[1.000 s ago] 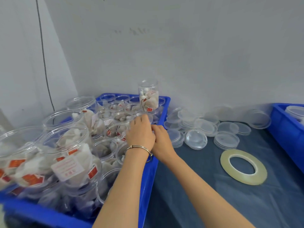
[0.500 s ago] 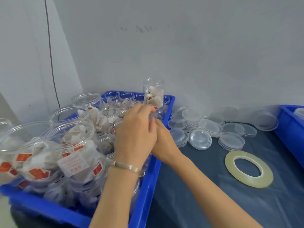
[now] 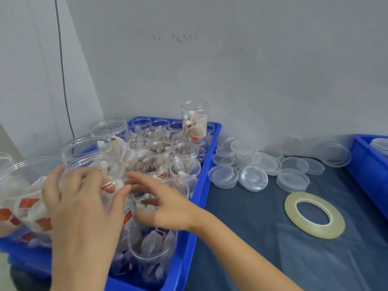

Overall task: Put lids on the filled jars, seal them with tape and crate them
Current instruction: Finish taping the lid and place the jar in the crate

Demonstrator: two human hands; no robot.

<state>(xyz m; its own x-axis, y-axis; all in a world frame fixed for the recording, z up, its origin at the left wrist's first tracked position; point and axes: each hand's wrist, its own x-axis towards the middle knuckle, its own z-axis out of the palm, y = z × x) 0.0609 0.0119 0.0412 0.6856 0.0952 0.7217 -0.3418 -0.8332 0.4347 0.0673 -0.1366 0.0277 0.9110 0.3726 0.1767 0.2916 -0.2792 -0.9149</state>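
A blue crate on the left holds several open clear jars filled with tea bags. My left hand grips one jar near the crate's front, with fingers over its rim and the thumb on its side. Just right of that jar, my right hand hovers with fingers spread and straight, holding nothing. Clear lids lie in loose stacks on the dark table to the right of the crate. A roll of clear tape lies flat nearer to me.
One filled jar stands raised above the others at the crate's far right corner. A second blue crate sits at the right edge. A grey wall runs close behind everything.
Both hands have come back from the middle of the crate toward its near left. The left hand now grips a jar, and the right hand has opened and moved apart from it.
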